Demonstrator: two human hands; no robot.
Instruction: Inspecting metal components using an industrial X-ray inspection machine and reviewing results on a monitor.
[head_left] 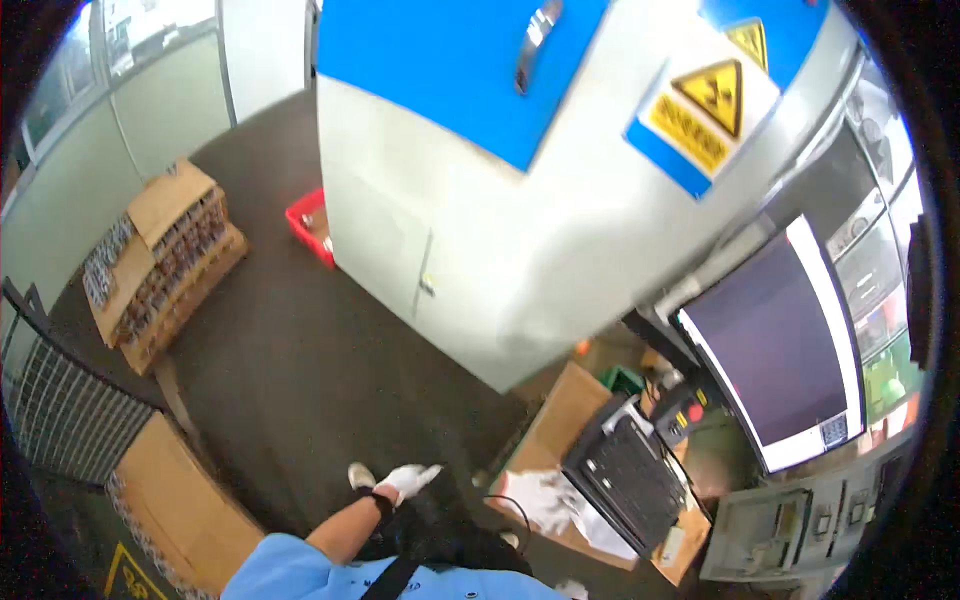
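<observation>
My left hand, in a white glove with a dark band at the wrist, hangs in front of my body above the dark floor. Its fingers are stretched out to the right, and nothing shows in them. A pale shoe shows just left of it. At the lower edge, a small whitish patch may be part of my right hand, but its fingers cannot be made out. Nearest on the right is a desk bearing white gloves or cloth and a black keyboard.
A large white and blue machine cabinet stands ahead. Beside it are a red crate and stacked cardboard trays of small parts. A wire cart and cardboard stand left. A monitor and a red-button control box are right.
</observation>
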